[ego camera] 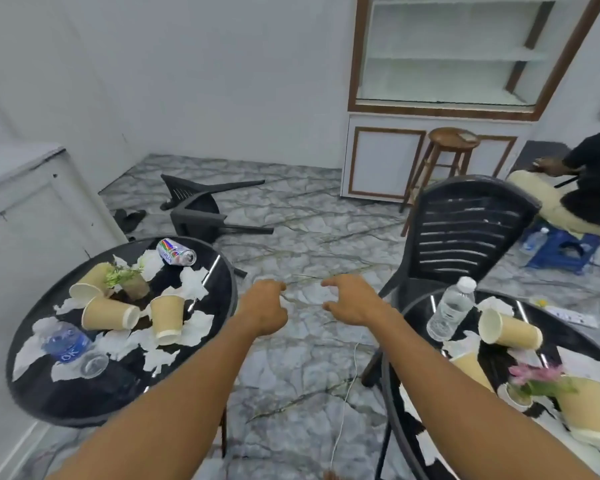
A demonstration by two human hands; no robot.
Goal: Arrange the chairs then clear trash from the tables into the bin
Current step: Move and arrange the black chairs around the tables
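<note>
White walls meet a grey marbled floor (pixel 302 216). Two round black glass tables, the left table (pixel 42 386) and the right table (pixel 416 403), carry ribbed paper cups (pixel 110 315), crumpled napkins and clear bottles. A black slatted plastic chair (pixel 465 230) stands upright by the right table (its back faces the camera); another chair (pixel 201 209) lies tipped, legs pointing right. The left hand (pixel 264 306) is loosely curled and the right hand (pixel 354 299) half open, both empty.

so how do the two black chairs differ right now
The far chair lies tipped over on the floor, legs pointing sideways; the near chair stands upright. The far chair sits beyond the left table, while the near chair is pushed up to the right table. Both look like the same black plastic slatted design.
</note>
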